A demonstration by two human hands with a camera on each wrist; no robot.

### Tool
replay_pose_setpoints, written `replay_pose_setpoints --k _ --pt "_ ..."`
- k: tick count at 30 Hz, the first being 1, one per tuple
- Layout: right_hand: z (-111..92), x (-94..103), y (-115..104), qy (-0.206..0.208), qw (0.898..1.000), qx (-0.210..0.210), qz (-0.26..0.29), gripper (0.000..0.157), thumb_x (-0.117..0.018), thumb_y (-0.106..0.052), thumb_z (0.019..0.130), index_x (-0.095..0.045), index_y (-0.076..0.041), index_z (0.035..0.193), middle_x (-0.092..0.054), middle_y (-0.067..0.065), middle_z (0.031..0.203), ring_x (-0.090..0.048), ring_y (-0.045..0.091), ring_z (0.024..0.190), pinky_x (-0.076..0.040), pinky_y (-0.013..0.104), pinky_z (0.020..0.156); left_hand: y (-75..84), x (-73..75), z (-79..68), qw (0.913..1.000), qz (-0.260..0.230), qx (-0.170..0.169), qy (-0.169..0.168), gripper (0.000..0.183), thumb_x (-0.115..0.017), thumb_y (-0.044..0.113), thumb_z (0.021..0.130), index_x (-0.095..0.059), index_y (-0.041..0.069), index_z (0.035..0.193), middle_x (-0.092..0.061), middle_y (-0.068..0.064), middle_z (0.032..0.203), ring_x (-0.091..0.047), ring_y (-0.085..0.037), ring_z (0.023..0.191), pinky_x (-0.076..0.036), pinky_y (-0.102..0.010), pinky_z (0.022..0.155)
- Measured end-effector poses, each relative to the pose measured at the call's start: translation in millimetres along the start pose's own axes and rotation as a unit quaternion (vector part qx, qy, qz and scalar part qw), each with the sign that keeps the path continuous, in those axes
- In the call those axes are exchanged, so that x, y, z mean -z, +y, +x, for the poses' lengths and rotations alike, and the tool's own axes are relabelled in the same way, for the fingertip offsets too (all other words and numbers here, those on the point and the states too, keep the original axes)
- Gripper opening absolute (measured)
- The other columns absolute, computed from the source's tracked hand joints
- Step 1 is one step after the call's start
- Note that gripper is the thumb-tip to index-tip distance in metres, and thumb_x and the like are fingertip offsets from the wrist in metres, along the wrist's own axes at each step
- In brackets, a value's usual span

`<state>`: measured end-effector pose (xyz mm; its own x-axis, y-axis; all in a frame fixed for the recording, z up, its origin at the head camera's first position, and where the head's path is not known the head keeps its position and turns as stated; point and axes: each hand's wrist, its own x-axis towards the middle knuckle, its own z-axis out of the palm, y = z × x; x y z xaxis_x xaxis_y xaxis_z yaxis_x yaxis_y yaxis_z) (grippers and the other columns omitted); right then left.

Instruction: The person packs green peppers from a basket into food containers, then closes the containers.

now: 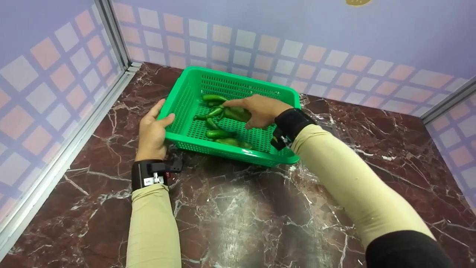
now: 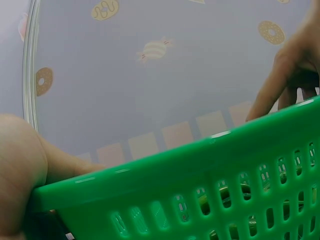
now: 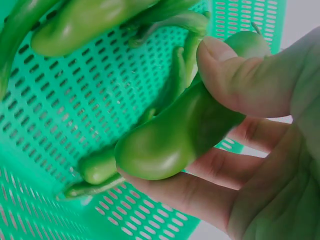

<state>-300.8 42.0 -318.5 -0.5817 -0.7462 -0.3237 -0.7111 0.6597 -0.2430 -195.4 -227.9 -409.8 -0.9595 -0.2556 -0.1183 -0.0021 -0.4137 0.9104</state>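
A green plastic basket (image 1: 227,150) with slotted walls stands on the tabletop, holding several green peppers (image 1: 219,134). My left hand (image 1: 151,134) grips its left end, with the thumb over the rim and the fingers along the outside. Inside the basket, my right hand (image 1: 262,111) reaches down from the right. In the right wrist view it holds a thick, glossy green pepper (image 3: 167,135) between the thumb and the fingers below. Other peppers, some with curved stems, lie loose on the basket's floor around it; the right hand partly covers some in the head view.
The dark red marbled tabletop (image 1: 208,223) spreads in front of the basket and to both sides. Behind the basket rises a purple wall with pink and white squares (image 1: 269,44). A metal-edged panel (image 1: 37,93) borders the left side.
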Motion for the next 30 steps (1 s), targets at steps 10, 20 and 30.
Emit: replay_pose_setpoints --k 10,20,30 --pt "-22 20.7 -1 0.008 1.0 0.002 -0.016 0.089 -0.074 -0.007 0.092 -0.03 -0.034 0.165 -0.061 0.013 0.135 -0.051 0.028 0.098 -0.047 0.042 0.086 3.9 3.7 0.7 1.0 0.005 -0.006 -0.002 0.059 -0.052 0.006 0.108 -0.034 0.012 0.163 -0.058 -0.003 0.133 -0.067 -0.007 0.096 -0.06 -0.023 0.089" --pt "-52 28.9 10 0.02 1.0 0.003 0.015 0.09 -0.075 -0.005 0.091 -0.031 -0.036 0.164 -0.044 0.012 0.162 -0.056 0.031 0.12 -0.053 0.051 0.1 7.5 6.3 2.3 0.9999 -0.015 -0.001 0.006 0.06 -0.053 0.004 0.106 -0.035 0.011 0.163 -0.059 -0.003 0.128 -0.067 -0.007 0.092 -0.061 -0.021 0.086" --pt "-101 35.7 46 0.043 0.996 -0.047 0.068 0.092 -0.074 0.001 0.089 -0.033 -0.037 0.163 -0.06 0.024 0.142 -0.07 0.032 0.098 -0.063 0.036 0.069 8.7 0.6 5.9 0.9998 -0.018 0.0 0.003 0.06 -0.054 0.003 0.106 -0.035 0.012 0.163 -0.056 -0.008 0.142 -0.066 -0.01 0.103 -0.059 -0.022 0.092"
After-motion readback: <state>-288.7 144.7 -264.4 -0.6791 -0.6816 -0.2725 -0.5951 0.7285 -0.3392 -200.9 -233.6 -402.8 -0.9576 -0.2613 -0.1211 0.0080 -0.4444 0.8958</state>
